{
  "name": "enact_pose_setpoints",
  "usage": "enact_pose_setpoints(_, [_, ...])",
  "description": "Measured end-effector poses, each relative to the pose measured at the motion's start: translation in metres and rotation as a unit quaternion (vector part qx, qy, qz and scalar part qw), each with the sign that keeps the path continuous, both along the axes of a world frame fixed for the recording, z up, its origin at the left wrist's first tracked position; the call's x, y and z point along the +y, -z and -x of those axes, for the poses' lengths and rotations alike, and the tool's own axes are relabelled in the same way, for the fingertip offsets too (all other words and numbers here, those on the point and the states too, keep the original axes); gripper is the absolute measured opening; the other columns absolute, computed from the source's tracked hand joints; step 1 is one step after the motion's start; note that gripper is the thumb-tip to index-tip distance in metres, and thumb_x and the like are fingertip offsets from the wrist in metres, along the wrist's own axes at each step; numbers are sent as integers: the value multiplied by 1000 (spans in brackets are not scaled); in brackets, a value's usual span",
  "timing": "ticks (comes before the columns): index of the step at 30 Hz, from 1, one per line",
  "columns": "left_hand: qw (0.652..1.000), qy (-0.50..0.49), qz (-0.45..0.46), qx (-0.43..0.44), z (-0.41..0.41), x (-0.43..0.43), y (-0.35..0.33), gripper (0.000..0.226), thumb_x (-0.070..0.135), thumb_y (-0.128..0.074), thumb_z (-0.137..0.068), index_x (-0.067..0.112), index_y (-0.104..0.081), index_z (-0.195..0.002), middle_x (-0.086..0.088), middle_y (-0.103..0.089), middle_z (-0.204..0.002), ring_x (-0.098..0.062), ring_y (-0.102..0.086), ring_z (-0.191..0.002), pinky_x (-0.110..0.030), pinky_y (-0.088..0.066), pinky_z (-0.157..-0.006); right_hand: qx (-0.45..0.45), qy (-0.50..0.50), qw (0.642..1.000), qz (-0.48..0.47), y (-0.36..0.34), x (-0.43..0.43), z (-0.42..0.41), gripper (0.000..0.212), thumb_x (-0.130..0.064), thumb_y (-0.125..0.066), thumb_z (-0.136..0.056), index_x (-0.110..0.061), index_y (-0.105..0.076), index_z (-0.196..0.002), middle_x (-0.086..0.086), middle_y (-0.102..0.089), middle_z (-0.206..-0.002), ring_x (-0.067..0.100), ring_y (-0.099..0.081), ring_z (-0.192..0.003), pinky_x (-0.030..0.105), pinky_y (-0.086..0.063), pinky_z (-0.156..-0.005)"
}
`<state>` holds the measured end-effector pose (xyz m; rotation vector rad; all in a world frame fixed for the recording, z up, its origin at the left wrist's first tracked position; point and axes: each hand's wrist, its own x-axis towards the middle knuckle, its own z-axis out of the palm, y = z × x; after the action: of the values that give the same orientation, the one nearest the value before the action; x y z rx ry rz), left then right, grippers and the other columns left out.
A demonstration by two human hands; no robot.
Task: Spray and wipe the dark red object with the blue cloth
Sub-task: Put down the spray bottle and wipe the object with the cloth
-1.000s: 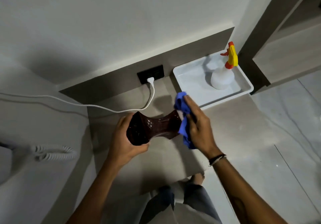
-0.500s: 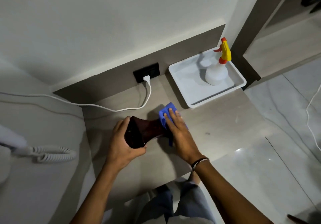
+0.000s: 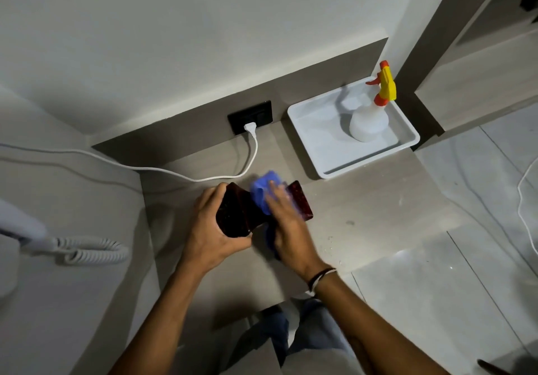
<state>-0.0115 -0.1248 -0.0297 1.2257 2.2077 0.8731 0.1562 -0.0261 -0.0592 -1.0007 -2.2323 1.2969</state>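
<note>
The dark red object (image 3: 236, 214), glossy and flared at both ends, lies on its side over the beige counter. My left hand (image 3: 211, 229) grips its left end. My right hand (image 3: 286, 223) presses the blue cloth (image 3: 263, 190) onto its narrow middle; hand and cloth are motion-blurred. The object's right end (image 3: 301, 201) shows beyond my fingers. A white spray bottle (image 3: 369, 118) with a yellow and orange head stands apart in the white tray (image 3: 317, 159) at the back right.
A white plug and cable (image 3: 251, 153) run from the black wall socket (image 3: 250, 117) leftward across the counter. A coiled white cord (image 3: 87, 254) lies on the lower surface at left. The counter's front edge is near my knees; tiled floor is at right.
The cloth and my right hand slid left from the object's right end to its middle, uncovering the right end. My left hand kept its grip. The view shifted slightly.
</note>
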Motion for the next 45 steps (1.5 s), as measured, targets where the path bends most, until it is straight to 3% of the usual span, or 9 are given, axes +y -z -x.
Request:
enact_pose_setpoints(2, [1000,-3,-8,-27,2,3,-4,96,42,-83,-49,13,-63,-139,-4,-66,-135,-23,-64,-126,-45,-54,-109,76,-39,996,13,-12,-31,20,71,5,-39,-99,-14,-36,-168,13,-19,-182,33,-15,-170,47,-14,-139])
enact_pose_setpoints(4, [999,-14,-21,-43,4,1,-8,87,40,-83,-50,22,-65,-133,-1,-69,-132,-20,-68,-122,-42,-54,-109,94,-85,992,-2,-11,-33,18,77,3,-40,-99,-23,-31,-171,7,-14,-183,29,-11,-171,44,-11,-140])
enact_pose_setpoints(10, [999,-35,27,13,-2,-3,-9,118,41,-86,-48,1,-53,-153,-14,-56,-147,-31,-55,-136,-40,-48,-112,-59,-8,998,-14,20,24,-30,87,28,-54,-93,-13,-33,-167,3,-8,-178,35,-8,-170,57,-21,-136])
enact_pose_setpoints(16, [990,-55,104,78,-43,3,1,82,9,-89,-73,-4,-55,-146,-15,-63,-148,-44,-62,-140,-24,-48,-116,125,-86,988,-25,-16,-44,21,67,2,-47,-106,-14,-33,-170,7,-16,-183,24,-10,-171,40,-14,-140])
enact_pose_setpoints(19, [999,-39,18,29,-6,-10,5,86,39,-88,-51,17,-62,-131,13,-62,-129,-29,-68,-120,-36,-55,-101,63,-111,992,-23,2,-19,-6,83,21,-47,-97,-13,-31,-170,6,-12,-184,26,-8,-171,51,-13,-139])
enact_pose_setpoints(25, [998,-49,20,21,-6,-13,-3,92,52,-85,-50,21,-62,-134,4,-61,-123,-18,-61,-112,-31,-53,-91,-134,15,991,15,36,59,-68,80,23,-51,-92,-8,-42,-165,17,-30,-177,40,-36,-162,47,-30,-135])
enact_pose_setpoints(32, [960,-227,62,-150,1,-5,-1,57,70,-86,-58,36,-78,-102,10,-83,-96,-4,-78,-87,-47,-67,-88,30,185,947,261,35,57,-74,35,2,-45,-114,-1,-64,-143,22,-73,-135,42,-69,-125,62,-51,-116])
enact_pose_setpoints(39, [953,-149,136,-227,-4,16,3,93,97,-65,-71,46,-54,-148,1,-70,-144,-25,-71,-127,-58,-60,-105,42,219,936,273,40,72,-71,35,3,-43,-113,-5,-69,-137,15,-76,-126,41,-72,-121,61,-54,-114])
enact_pose_setpoints(45, [975,-15,99,-197,-7,4,10,115,65,-105,-46,54,-50,-146,16,-63,-144,-4,-64,-131,-38,-56,-110,6,215,959,186,40,76,-69,39,7,-43,-111,0,-64,-144,17,-72,-137,35,-68,-127,57,-51,-117])
